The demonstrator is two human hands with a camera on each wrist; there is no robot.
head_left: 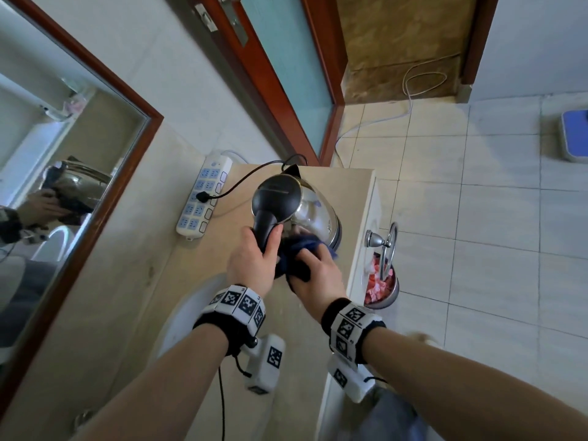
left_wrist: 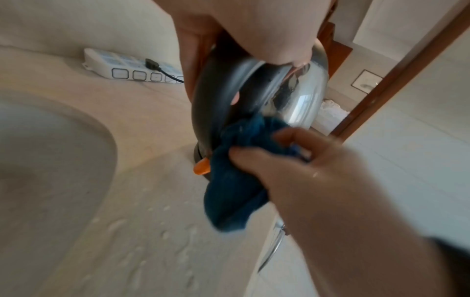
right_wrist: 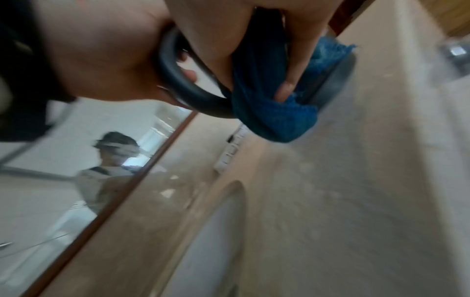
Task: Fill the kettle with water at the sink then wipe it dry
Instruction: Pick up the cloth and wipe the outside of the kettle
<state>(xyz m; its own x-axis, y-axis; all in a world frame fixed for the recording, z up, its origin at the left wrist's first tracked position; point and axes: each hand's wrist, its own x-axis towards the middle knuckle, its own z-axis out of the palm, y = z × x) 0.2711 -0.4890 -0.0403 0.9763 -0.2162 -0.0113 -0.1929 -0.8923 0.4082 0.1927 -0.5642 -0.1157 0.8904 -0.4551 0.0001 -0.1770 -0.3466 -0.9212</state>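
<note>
A steel kettle (head_left: 315, 211) with a black lid is on the beige counter (head_left: 143, 297), leaning slightly. My left hand (head_left: 254, 262) grips its black handle (head_left: 265, 226) from behind. My right hand (head_left: 315, 272) holds a dark blue cloth (head_left: 297, 249) bunched against the lower side of the kettle, beside the handle. In the left wrist view the cloth (left_wrist: 236, 191) covers the kettle's base next to an orange switch (left_wrist: 201, 166), and the shiny body (left_wrist: 302, 100) shows above it. In the right wrist view my fingers (right_wrist: 295, 60) press into the cloth (right_wrist: 274, 120).
The sink basin (head_left: 178, 319) lies just below my wrists, with water drops (left_wrist: 165, 231) on the counter beside it. A white power strip (head_left: 203, 195) with a black plug lies by the wall. A framed mirror (head_left: 47, 186) is on the left. A towel ring (head_left: 386, 246) and a metal bowl (head_left: 381, 288) are off the counter's right edge.
</note>
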